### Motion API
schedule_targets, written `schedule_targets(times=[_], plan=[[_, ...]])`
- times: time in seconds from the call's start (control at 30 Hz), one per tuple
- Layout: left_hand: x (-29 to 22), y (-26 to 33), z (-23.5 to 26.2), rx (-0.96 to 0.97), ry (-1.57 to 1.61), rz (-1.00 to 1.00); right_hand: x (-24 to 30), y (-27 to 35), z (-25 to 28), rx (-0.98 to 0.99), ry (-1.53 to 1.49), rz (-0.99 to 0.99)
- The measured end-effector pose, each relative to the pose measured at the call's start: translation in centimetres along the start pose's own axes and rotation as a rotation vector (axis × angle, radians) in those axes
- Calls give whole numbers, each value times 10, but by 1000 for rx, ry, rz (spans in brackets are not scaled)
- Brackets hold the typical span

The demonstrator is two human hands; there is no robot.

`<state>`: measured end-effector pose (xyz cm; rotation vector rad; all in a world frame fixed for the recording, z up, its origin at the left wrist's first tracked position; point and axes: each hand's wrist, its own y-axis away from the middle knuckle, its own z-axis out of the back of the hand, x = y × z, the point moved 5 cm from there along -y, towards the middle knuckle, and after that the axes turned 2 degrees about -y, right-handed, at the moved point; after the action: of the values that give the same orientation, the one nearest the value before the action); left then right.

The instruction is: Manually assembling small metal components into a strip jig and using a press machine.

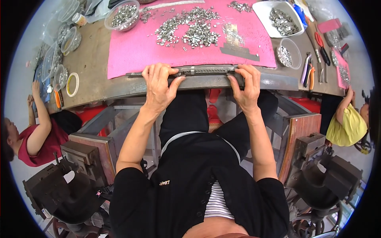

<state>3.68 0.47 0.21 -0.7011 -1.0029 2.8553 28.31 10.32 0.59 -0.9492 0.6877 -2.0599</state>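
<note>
A long, narrow dark metal bar [206,71] with a row of small pieces along its middle lies at the front edge of the workbench. My left hand [159,85] grips it left of the row, thumb on the near side and fingers over the top. On the right, my right hand [247,85] holds it the same way. Beyond the bar, a pink mat [131,51] carries heaps of small silver metal pieces [200,33]. Thin metal pins [233,35] lie at the mat's right, beside a dark flat strip [240,52].
Round plastic tubs [137,20] and a white tray [262,12] hold more metal pieces. Pliers [322,47] and a tape roll [78,84] lie on the bench. A person in maroon [35,139] sits left, one in yellow [347,127] right. Machines [81,158] flank me.
</note>
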Motion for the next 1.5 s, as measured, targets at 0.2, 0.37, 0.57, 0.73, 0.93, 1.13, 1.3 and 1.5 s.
schedule_targets(times=[0.2,0.37,0.57,0.73,0.93,1.13,1.3,1.5], plan=[[2,-6,1,18,0,-5,1,-7,1,29,-18,-32],[11,-22,0,120,-11,37,-12,-33,3,233,-58,-66],[-7,-63,-26,297,-117,-104,-15,-80,-38,259,-111,-101],[-17,-73,-48,408,-79,-121,-15,-91,-74,309,-37,-64],[-14,-60,-28,538,45,-84,-20,-81,-54,405,-178,-97],[13,-64,-15,255,122,18,-16,-86,-45,392,-240,-201],[1,-78,-22,192,24,-6,-9,-86,-54,410,-241,-165],[-2,-84,-41,218,-72,-6,-10,-83,-66,389,-157,-133]])
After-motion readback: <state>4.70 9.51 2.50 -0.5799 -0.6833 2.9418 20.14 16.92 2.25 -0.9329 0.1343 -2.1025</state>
